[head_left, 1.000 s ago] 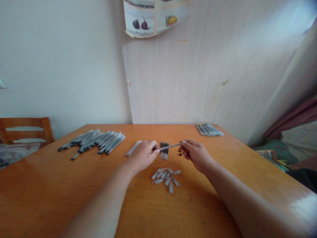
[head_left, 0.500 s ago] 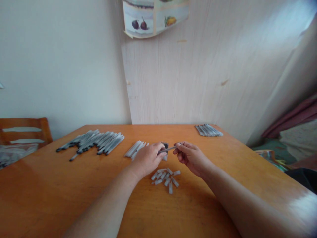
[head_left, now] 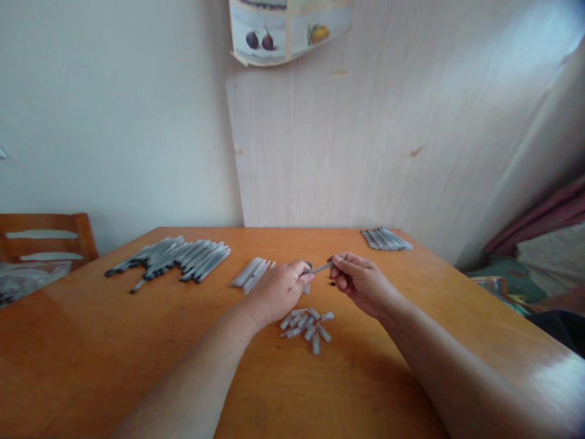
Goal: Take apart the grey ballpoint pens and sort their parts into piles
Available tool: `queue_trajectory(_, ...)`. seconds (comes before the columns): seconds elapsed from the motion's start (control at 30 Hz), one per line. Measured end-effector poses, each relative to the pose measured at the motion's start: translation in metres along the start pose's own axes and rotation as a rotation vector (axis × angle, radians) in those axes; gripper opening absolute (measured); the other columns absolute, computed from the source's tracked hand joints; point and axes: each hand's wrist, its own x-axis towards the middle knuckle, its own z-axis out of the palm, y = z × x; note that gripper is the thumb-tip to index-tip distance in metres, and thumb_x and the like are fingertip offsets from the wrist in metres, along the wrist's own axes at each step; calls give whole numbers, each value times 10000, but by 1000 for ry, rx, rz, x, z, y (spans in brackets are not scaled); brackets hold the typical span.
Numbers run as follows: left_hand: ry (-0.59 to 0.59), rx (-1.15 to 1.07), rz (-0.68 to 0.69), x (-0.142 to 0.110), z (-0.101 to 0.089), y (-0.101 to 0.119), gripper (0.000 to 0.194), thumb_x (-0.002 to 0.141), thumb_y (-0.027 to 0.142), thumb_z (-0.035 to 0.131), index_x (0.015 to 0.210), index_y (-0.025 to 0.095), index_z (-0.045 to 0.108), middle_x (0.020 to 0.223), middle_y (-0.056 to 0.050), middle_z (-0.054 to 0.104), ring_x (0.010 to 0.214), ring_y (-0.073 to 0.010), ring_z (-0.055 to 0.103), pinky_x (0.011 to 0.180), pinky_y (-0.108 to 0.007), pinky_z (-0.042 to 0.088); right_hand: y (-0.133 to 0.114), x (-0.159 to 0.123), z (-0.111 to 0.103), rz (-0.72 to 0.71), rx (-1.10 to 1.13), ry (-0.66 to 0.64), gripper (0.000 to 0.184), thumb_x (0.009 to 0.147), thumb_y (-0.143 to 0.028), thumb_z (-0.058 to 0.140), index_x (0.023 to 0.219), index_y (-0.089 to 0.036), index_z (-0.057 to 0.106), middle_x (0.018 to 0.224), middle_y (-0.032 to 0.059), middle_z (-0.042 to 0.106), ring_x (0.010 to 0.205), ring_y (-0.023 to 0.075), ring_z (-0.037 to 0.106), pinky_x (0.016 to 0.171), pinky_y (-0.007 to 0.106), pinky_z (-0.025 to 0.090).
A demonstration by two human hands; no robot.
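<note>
A slim grey-white pen [head_left: 321,267] spans the space between my two hands above the table. My left hand [head_left: 278,292] is closed around its left part, with thumb and forefinger on top. My right hand [head_left: 365,283] pinches the right end of the pen, so that tip is hidden by the fingers. A small black piece [head_left: 333,283] shows just under my right fingertips; whether it is held or lies on the table I cannot tell. Something dark and partly hidden stands behind my left fingers. Below my hands lies a loose heap of short translucent caps [head_left: 308,326].
Left of my hand are several white tubes [head_left: 251,274]. Farther left spreads a large pile of black-ended pens [head_left: 183,259]. A neat row of pens [head_left: 386,239] lies at the back right of the wooden table [head_left: 114,341]. A chair [head_left: 46,235] stands at the left.
My right hand has shifted slightly right and the pen has moved along with it. The small black piece now shows under my right fingers. The piles on the table are unchanged.
</note>
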Motion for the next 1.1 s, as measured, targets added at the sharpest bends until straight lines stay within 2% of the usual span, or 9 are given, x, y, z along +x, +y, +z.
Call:
queue_trajectory(0.53, -66, -198, -46, 0, -9, 3, 319, 926, 427, 406, 890, 198, 624, 785, -5, 651, 735, -143, 574, 672, -247, 401, -4, -1, 0, 14, -22, -11, 306, 768, -449, 695, 817, -166, 592, 676, 3, 591, 466, 56, 387, 416, 199, 248)
queue_trajectory(1.1, -95, -339, -64, 2, -7, -3, 356, 924, 438, 395, 893, 177, 634, 783, -12, 627, 729, -138, 534, 677, -245, 414, -6, 0, -2, -1, -50, -27, 299, 774, -448, 684, 837, -169, 598, 682, 8, 589, 480, 63, 389, 415, 200, 218)
